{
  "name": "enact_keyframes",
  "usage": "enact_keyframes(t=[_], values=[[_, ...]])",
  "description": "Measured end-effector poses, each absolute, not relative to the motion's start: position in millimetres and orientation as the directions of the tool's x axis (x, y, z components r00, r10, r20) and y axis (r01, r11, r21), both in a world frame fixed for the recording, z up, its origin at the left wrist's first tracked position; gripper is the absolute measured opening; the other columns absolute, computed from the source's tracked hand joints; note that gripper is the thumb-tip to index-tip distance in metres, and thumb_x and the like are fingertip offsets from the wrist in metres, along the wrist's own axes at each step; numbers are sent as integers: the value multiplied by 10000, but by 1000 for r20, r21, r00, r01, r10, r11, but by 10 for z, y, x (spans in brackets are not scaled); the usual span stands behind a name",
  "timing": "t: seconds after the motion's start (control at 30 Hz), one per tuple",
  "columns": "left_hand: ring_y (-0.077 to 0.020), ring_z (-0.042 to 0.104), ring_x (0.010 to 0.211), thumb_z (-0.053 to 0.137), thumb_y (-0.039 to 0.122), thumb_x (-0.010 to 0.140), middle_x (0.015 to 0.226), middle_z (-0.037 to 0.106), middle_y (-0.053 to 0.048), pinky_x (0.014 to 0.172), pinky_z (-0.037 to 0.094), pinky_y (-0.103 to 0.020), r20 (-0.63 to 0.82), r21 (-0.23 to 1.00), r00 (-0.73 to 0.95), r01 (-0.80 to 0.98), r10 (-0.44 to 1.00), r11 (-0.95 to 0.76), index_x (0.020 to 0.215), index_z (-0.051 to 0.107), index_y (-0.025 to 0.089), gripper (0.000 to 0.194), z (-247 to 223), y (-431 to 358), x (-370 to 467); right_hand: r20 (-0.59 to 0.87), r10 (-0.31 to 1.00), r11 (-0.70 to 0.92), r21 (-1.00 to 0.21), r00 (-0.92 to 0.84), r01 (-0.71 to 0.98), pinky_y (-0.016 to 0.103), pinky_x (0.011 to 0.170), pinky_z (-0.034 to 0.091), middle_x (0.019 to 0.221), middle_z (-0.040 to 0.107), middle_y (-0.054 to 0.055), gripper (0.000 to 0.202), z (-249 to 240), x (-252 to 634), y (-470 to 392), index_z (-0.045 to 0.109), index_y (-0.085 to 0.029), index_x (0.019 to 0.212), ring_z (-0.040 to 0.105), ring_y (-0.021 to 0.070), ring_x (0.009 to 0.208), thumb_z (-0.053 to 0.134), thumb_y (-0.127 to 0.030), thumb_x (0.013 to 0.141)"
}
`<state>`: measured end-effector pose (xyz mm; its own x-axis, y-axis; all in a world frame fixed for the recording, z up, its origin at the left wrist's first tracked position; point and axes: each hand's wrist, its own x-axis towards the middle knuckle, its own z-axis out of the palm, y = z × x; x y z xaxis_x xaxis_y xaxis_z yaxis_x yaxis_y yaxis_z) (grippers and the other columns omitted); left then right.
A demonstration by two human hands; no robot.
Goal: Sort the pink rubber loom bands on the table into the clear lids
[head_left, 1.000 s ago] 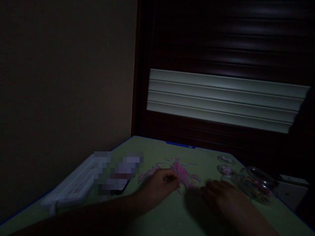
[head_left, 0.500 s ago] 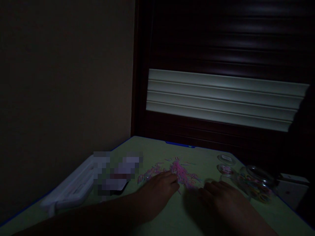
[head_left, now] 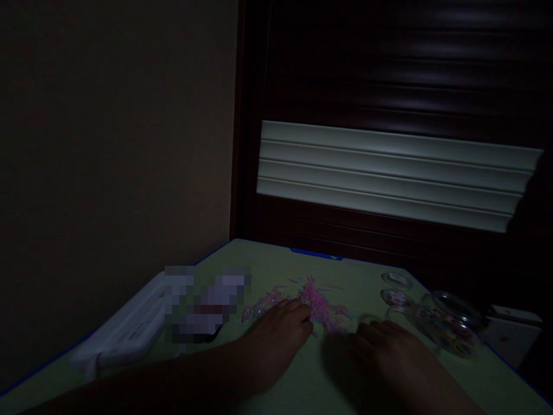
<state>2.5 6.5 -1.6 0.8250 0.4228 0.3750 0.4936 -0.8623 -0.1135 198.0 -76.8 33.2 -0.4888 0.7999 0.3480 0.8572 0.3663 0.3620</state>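
Observation:
A loose heap of small pink bands (head_left: pixel 317 302), with some pale and coloured ones among them, lies on the pale green tabletop (head_left: pixel 263 259). My left hand (head_left: pixel 283 328) rests at the near left side of the heap, its fingers curled and pressed together. A thin pink strip pokes out below those fingertips; whether they grip it is unclear in the dim light. To the right of the heap is my right hand (head_left: pixel 386 343), fingers bent inward and closed. Its fingertips are in shadow, so anything between them is hidden. A transparent rim shows just behind its knuckles.
Right of my right hand stands a clear round jar (head_left: pixel 451 323) of colourful bands. Behind it lie a clear lid (head_left: pixel 396 280) and a small round container (head_left: pixel 396 298) with pink contents. A white box (head_left: pixel 512 331) is at far right. Left are a white case (head_left: pixel 125 328) and a blurred-out area.
Both hands stay in nearly the same places. The fingers of my left hand shift very slightly at the heap.

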Motion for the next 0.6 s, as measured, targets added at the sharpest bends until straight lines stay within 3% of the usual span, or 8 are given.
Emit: enact_keyframes(t=[0.6], values=[[-176, 467, 830, 438, 114, 833, 878, 516, -32, 738, 368, -290, 403, -18, 798, 495, 447, -868, 804, 533, 159, 109, -86, 134, 17, 365, 795, 375, 334, -485, 865, 263, 540, 395, 639, 623, -13, 174, 315, 1969, -778, 631, -209, 684, 578, 159, 567, 656, -48, 621]])
